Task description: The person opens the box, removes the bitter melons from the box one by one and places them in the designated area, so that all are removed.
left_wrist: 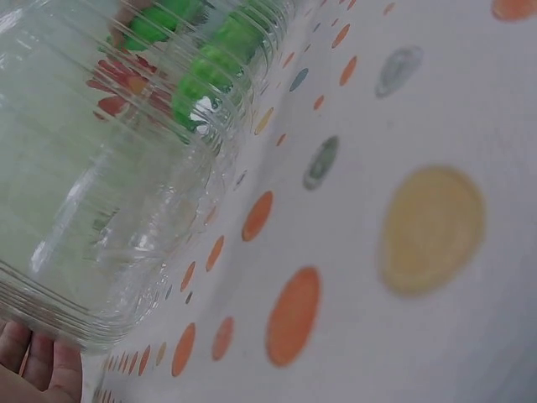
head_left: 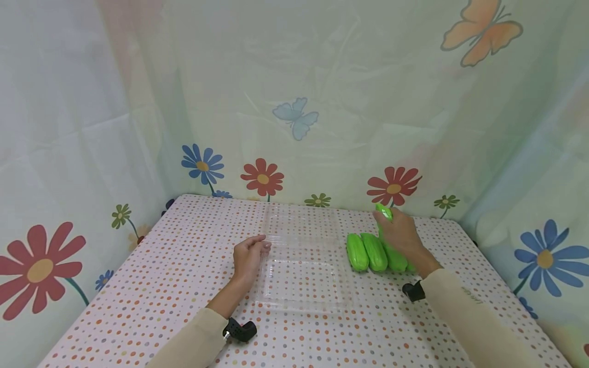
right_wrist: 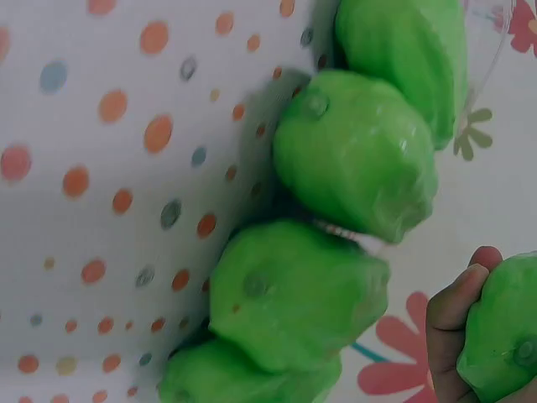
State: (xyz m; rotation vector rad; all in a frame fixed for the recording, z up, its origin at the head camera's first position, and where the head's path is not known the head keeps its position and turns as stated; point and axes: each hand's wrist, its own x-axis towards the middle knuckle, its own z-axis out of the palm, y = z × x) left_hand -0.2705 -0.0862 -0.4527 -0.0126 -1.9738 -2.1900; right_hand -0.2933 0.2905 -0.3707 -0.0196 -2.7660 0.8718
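A clear plastic clamshell box lies on the table with its lid folded back to the far side. My left hand holds the box's left edge; in the left wrist view its fingertips touch the box's outer wall. Right of the box, several green ridged gourds lie side by side in a row. My right hand grips another green gourd, raised above the right end of the row. The hand partly hides the gourds beneath it.
The table has a white cover with coloured dots. A printed curtain with flowers and butterflies stands along the back and both sides. Black wrist cameras sit on both forearms.
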